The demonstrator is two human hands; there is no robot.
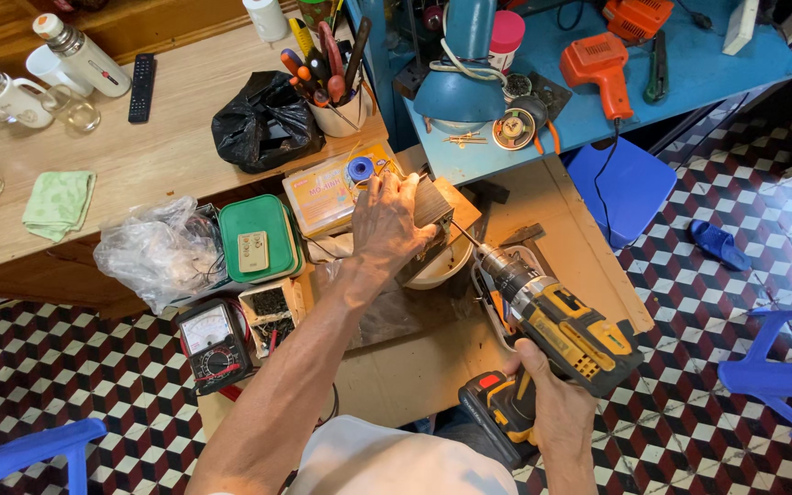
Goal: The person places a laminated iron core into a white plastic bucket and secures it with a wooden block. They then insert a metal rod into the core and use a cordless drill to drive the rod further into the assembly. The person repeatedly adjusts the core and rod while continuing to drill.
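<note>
1. A black multimeter (215,346) and a green box (257,238) sit at the left of the low table (588,257).
2. The left hand (391,220) presses down flat, its grip clamped on a wooden block (434,203).
3. Just right of the block, the right hand (552,390) has its grip closed around a yellow cordless drill (552,321), its bit touching the block's side.

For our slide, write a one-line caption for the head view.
Left hand steadies a wooden block while right hand aims a yellow drill at it.
</note>
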